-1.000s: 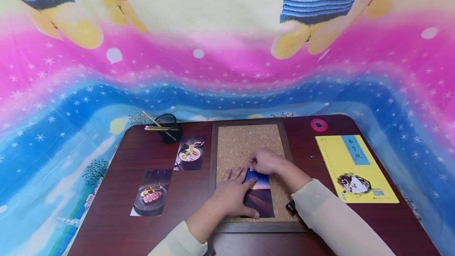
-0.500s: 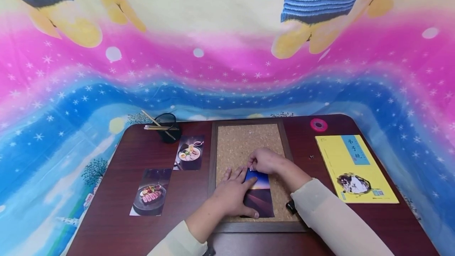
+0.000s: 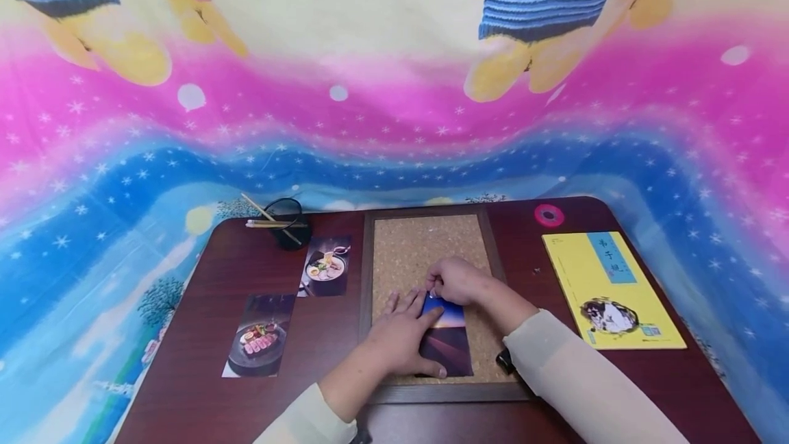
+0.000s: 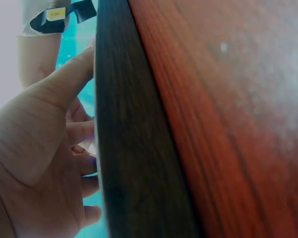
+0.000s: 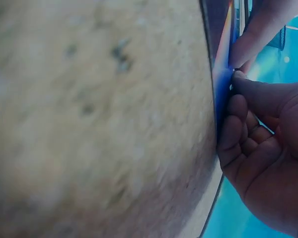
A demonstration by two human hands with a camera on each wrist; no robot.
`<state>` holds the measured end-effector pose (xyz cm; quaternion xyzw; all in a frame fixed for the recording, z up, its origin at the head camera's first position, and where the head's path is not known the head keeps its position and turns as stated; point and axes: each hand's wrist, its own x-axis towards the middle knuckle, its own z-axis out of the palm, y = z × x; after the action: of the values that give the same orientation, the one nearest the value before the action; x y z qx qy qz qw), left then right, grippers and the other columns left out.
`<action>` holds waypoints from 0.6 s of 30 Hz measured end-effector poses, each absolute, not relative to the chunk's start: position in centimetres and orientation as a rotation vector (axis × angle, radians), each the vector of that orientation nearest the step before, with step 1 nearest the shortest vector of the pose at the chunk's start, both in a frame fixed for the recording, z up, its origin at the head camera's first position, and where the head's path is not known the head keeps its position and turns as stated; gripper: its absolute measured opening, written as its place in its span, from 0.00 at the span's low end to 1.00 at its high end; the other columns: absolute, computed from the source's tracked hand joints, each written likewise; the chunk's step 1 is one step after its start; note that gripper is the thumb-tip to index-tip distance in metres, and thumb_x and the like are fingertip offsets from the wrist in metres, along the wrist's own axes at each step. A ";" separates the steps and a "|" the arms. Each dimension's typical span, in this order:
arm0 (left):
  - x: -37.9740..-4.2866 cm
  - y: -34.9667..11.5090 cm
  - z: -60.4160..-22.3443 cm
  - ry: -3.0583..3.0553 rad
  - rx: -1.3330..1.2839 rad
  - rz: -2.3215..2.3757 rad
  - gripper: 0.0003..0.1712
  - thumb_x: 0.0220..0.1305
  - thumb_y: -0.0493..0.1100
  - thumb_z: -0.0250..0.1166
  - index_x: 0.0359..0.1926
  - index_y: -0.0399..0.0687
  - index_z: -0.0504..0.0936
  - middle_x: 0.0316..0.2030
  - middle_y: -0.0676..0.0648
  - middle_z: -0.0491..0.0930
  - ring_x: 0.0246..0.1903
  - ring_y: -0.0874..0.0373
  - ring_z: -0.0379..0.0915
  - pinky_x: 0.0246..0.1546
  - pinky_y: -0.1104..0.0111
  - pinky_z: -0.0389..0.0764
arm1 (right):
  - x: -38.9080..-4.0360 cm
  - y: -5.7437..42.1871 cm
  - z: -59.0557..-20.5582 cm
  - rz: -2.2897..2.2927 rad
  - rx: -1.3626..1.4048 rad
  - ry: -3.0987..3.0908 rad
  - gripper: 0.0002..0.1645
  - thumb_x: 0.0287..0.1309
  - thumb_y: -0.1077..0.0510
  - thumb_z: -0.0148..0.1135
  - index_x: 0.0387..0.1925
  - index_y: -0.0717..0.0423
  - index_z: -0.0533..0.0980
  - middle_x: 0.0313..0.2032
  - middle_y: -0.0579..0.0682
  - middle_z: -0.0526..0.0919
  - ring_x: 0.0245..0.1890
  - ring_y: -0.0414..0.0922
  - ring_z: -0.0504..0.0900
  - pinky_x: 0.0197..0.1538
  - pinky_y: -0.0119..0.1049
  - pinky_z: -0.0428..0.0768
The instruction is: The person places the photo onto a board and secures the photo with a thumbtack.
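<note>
A photo card (image 3: 446, 348) with a blue and orange sky over dark ground lies on a framed cork board (image 3: 425, 245). My left hand (image 3: 401, 341) presses the card's left side with its fingers spread; in the left wrist view the hand (image 4: 44, 134) is beside the dark wooden frame (image 4: 129, 124). At the card's top edge my right hand (image 3: 456, 279) pinches a small pale push pin (image 3: 433, 295), mostly hidden by the fingertips. In the right wrist view, the thumb and forefinger of the right hand (image 5: 268, 139) meet against the card's blue part (image 5: 222, 94).
Two food photos, of a noodle bowl (image 3: 325, 267) and sliced meat (image 3: 259, 338), lie left of the board. Behind them stands a black pencil cup (image 3: 291, 233). A yellow book (image 3: 610, 293), a pink tape roll (image 3: 549, 216) and tiny dark bits (image 3: 536, 270) are on the right.
The head view has shifted slightly, so the scene sits a little further left. Both hands keep their places on the card, the right still pinching at its top edge.
</note>
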<state>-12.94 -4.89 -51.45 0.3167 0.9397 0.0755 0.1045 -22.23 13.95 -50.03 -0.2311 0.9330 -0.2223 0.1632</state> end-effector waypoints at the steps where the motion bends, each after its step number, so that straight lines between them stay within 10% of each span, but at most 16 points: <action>1: -12.9 -4.9 -51.4 2.770 0.932 0.221 0.65 0.44 0.84 0.69 0.80 0.63 0.64 0.81 0.40 0.52 0.81 0.46 0.43 0.77 0.42 0.46 | -22.2 14.0 -50.0 -0.642 -0.667 2.660 0.09 0.64 0.61 0.67 0.29 0.44 0.82 0.29 0.38 0.81 0.33 0.40 0.78 0.44 0.39 0.78; 18: -12.5 -5.4 -51.4 2.780 0.982 0.263 0.63 0.47 0.83 0.69 0.79 0.61 0.65 0.81 0.41 0.51 0.81 0.44 0.43 0.77 0.40 0.46 | -21.6 17.3 -50.1 -0.882 -0.679 2.669 0.06 0.67 0.61 0.66 0.34 0.46 0.82 0.29 0.38 0.81 0.31 0.37 0.78 0.39 0.38 0.78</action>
<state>-12.51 -5.42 -51.36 0.3304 0.9353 0.0883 0.0904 -21.60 17.29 -50.12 -0.2329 0.9158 -0.3027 0.1244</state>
